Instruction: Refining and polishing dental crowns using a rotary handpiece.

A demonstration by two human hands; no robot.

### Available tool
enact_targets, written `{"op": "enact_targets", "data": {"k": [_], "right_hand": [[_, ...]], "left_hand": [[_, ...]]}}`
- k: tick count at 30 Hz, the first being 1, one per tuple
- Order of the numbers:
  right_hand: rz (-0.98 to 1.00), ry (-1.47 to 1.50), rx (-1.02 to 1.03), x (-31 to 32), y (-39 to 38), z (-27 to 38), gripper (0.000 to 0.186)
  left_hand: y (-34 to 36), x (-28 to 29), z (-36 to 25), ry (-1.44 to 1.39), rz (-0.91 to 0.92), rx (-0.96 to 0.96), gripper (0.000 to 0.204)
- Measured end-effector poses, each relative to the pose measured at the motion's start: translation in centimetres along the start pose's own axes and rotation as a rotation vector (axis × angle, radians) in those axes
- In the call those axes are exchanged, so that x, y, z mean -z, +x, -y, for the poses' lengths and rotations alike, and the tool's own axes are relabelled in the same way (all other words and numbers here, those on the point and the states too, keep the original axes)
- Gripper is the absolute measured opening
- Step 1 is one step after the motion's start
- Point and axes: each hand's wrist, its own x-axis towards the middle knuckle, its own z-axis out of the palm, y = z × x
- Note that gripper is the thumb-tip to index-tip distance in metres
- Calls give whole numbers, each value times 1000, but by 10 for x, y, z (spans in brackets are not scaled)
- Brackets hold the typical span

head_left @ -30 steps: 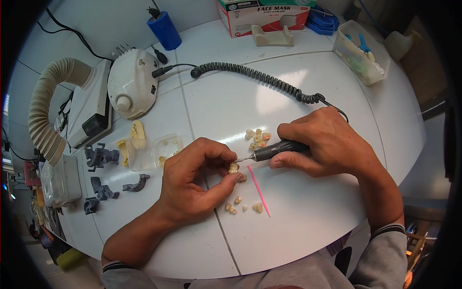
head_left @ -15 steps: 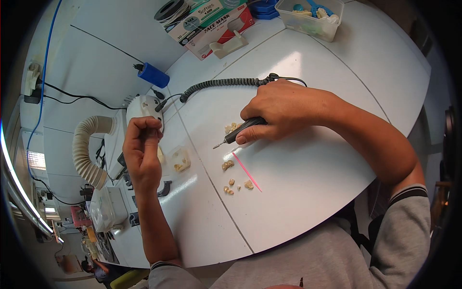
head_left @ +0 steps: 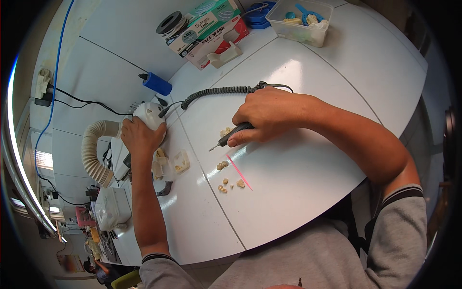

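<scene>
My right hand [head_left: 267,115] is closed round a black rotary handpiece [head_left: 234,133], its thin metal bur pointing down and left above the white table. A coiled black cord [head_left: 219,91] runs to a white rounded control unit [head_left: 148,114]. My left hand [head_left: 142,137] lies against the near side of that unit, fingers and thumb round it; the fingertips are partly hidden. Below the bur lie small tooth-coloured dental pieces [head_left: 222,165], with several more [head_left: 225,181] nearer me. A pink stick [head_left: 239,172] lies beside them. More pale pieces [head_left: 224,131] sit behind the handpiece.
A clear box [head_left: 181,162] with pale pieces stands right of my left hand. A ribbed hose [head_left: 96,149] curves at the left. Far back are mask boxes [head_left: 211,36], a blue cylinder [head_left: 157,84] and a plastic tub [head_left: 298,29]. Another person [head_left: 102,272] is at the far lower left.
My left hand has gone from raised with bent fingers to resting on the control unit. My right hand keeps hold of the handpiece; the whole view has shifted slightly.
</scene>
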Motion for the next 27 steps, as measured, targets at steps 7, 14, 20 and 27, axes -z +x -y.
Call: {"op": "enact_targets", "data": {"k": [7, 14, 20, 27], "right_hand": [[-8, 9, -30, 1, 3, 2, 72], [-26, -4, 0, -2, 8, -1, 72], [-6, 31, -28, 1, -4, -6, 71], [9, -37, 17, 2, 5, -5, 67]], "left_hand": [[4, -3, -12, -14, 15, 69, 80], [4, 25, 3, 8, 124, 79, 74], [-103, 101, -43, -977, 244, -388, 27], [-155, 39, -65, -1249, 106, -349, 38]]}}
